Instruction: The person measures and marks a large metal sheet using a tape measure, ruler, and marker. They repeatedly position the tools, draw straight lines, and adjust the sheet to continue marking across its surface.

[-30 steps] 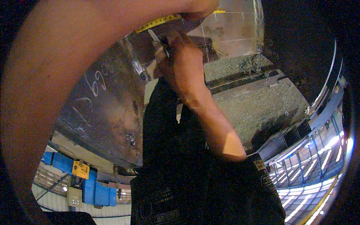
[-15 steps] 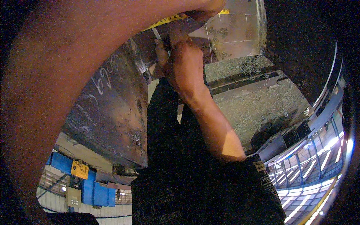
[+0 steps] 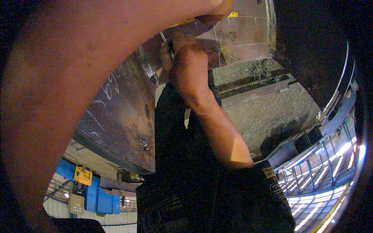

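Note:
My left hand point(image 3: 222, 11) lies at the top edge over a yellow tape measure point(image 3: 233, 14), which stretches across a dark steel surface with thin white lines. Its fingers are hidden, so I cannot tell whether they grip the tape. Below it, my right hand point(image 3: 189, 70) is closed around a thin white chalk-like stick point(image 3: 163, 37). The stick's tip points up toward the tape, close to the steel. My left forearm covers much of the upper left and part of the tape.
A thick rusty steel plate point(image 3: 126, 120) with chalk writing stands at the left, a weld-like seam point(image 3: 147, 68) at its upper edge. Rough grey slotted blocks point(image 3: 268, 101) lie at the right. Farther off are blue machinery point(image 3: 91, 196) and an orange sign point(image 3: 83, 175).
My left forearm has shifted down and right and covers more of the tape. My right hand and the white stick have moved slightly downward.

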Available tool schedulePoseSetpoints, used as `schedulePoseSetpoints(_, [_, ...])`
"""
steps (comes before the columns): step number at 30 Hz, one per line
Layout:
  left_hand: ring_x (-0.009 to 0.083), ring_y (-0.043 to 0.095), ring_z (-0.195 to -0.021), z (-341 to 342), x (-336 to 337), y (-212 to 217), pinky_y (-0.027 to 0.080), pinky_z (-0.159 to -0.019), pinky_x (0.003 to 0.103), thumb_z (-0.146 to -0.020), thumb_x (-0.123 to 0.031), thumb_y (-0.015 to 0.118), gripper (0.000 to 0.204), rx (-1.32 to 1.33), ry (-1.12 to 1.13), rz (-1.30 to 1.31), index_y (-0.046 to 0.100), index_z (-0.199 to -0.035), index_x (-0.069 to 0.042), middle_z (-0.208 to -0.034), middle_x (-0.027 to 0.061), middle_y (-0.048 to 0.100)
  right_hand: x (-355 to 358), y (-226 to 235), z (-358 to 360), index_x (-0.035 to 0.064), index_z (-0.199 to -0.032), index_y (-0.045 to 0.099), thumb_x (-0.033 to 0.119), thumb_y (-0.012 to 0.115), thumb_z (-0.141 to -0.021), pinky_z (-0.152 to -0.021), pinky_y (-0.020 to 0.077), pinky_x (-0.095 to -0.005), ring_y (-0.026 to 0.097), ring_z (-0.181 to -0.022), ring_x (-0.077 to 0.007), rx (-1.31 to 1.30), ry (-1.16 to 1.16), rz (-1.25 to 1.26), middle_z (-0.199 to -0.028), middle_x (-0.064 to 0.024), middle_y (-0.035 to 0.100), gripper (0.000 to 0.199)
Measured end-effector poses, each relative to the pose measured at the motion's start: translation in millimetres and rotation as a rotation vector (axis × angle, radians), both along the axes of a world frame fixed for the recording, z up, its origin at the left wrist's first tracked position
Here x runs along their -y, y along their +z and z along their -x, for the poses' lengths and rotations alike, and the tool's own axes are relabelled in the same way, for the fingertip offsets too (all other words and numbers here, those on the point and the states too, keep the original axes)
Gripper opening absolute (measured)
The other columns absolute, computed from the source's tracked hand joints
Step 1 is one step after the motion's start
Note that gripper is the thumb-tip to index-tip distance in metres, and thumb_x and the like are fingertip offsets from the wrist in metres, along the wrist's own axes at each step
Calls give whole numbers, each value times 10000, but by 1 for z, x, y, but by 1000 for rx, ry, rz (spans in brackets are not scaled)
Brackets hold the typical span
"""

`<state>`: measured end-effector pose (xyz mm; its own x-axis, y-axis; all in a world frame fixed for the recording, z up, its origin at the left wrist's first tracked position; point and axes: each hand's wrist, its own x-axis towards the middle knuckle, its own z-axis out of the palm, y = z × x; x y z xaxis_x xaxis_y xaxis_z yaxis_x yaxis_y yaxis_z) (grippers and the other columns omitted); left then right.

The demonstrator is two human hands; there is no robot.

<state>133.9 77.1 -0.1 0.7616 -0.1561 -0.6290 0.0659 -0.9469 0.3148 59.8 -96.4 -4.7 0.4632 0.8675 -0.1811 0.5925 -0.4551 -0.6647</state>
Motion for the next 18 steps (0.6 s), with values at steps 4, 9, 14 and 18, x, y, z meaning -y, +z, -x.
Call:
schedulePoseSetpoints(4, [246, 687, -811, -2, -1, 2, 549, -705, 413, -740, -217, 731, 161, -13, -6, 27, 769, -852, -108, -889, 84, 726, -7, 5, 7, 21, -973, 607, 157, 667, -824, -683, 522, -486, 637, -793, -415, 13, -17, -2, -836, -208, 647, 210])
schedulePoseSetpoints(9, [252, 691, -839, -19, 5, 5, 551, -722, 407, -748, -214, 726, 173, 36, -20, 60, 768, -870, -99, -909, 94, 726, -11, 93, -25, 30, -870, 663, 77, 607, -774, -659, 556, -484, 675, -749, -404, 22, 183, 428, -804, -217, 666, 120])
schedulePoseSetpoints(14, [258, 695, -868, 4, 3, 4, 552, -739, 401, -756, -210, 722, 185, -48, 13, 20, 767, -889, -89, -929, 104, 727, 16, 110, -27, 22, -788, 661, 65, 600, -765, -626, 556, -473, 679, -702, -388, -2, 300, 529, -764, -221, 663, 78])
schedulePoseSetpoints(18, [263, 699, -890, 4, 9, 22, 553, -752, 397, -763, -208, 718, 195, -81, -14, -8, 766, -903, -82, -945, 112, 727, 47, 91, -33, 12, -771, 651, 59, 611, -752, -616, 558, -468, 680, -697, -381, -1, 344, 537, -767, -215, 666, 64])
